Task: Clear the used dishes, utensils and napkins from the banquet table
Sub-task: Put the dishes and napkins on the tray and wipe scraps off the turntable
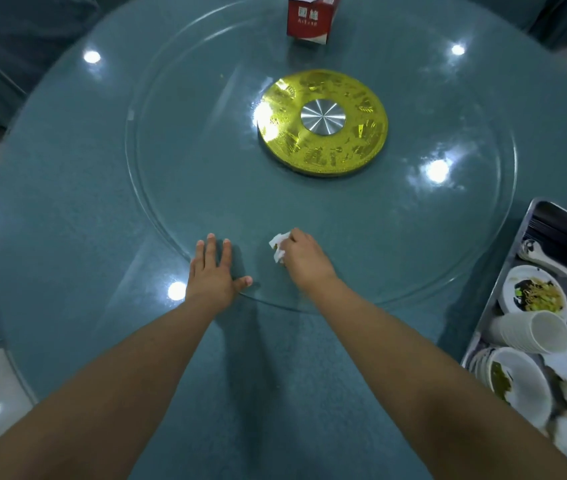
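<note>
I see the right hand (301,256) pinching a crumpled white napkin (279,249) on the glass turntable (185,161) near its front edge; the left hand (214,271) lies flat beside it, fingers spread; dirty bowls sit in the tray (503,271) at the right.

Crumpled white napkin (279,248) on the glass turntable's (178,188) near edge, pinched
</note>
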`<state>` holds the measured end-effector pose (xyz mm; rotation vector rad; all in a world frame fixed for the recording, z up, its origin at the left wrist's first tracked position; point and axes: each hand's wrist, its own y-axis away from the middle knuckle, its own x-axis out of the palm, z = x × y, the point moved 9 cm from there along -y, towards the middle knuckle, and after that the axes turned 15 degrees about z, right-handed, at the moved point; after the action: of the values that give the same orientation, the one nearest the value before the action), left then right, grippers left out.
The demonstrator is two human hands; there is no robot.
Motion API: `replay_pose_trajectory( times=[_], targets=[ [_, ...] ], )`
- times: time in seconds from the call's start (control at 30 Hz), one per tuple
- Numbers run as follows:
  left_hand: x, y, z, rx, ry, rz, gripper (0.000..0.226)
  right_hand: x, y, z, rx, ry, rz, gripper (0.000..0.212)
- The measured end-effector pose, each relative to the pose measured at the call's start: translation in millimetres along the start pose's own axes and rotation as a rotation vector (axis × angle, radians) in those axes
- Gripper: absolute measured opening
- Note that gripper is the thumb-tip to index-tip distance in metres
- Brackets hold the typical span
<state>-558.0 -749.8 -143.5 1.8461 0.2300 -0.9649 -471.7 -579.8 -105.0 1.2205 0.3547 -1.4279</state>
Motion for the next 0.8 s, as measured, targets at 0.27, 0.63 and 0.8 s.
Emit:
replay_pose_trajectory(
  times=[0.27, 0.63, 0.8],
  targets=[
    [-2, 0, 3, 0.005, -0.006, 0.014, 0.095, -49, 46, -147, 0.408, -0.221, -0.200, 0.021],
    [-4, -2, 3, 0.002, -0.003, 0.009, 0.095, 23, 33, 2, -0.055, 0.102, 0.068, 0.049],
    [-6, -4, 9, 0.013, -0.006, 0.010, 0.094, -25, -12, -15, 0.007, 0.078, -0.007, 0.036]
  ],
)
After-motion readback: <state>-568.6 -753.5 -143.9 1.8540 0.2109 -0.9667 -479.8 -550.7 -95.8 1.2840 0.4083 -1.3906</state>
